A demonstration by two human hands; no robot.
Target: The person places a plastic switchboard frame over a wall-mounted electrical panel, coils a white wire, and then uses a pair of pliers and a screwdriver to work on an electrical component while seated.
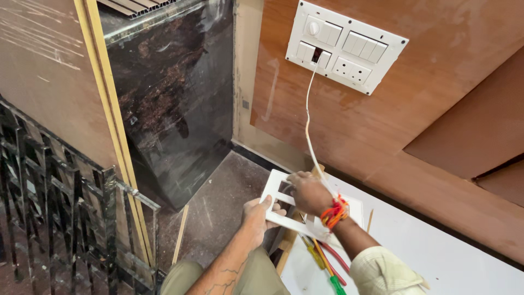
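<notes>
Brown wooden wall panelling (436, 71) fills the background, with a dark marble slab (169, 98) leaning in the corner and a black metal grille (60, 202) at the left. Mounted on the panelling is a white switchboard (346, 46) with several rockers and 1 socket; 1 slot near its lower left is open, and a thin white wire (309, 120) hangs from it down toward the hands.

Both hands hold a white rectangular switch frame (279, 188) with empty cut-outs, above a white bench (436, 257). Left hand (257, 216) is closed around the frame's lower edge, thumb on its face. Right hand (308, 192), with orange thread at the wrist, curls over the frame's top, fingers reaching into an opening.

Screwdrivers with green and red handles (327, 267) lie on the bench below.

Judging by this, 1 board is nearly finished, while the frame in hand has no switches fitted yet.
</notes>
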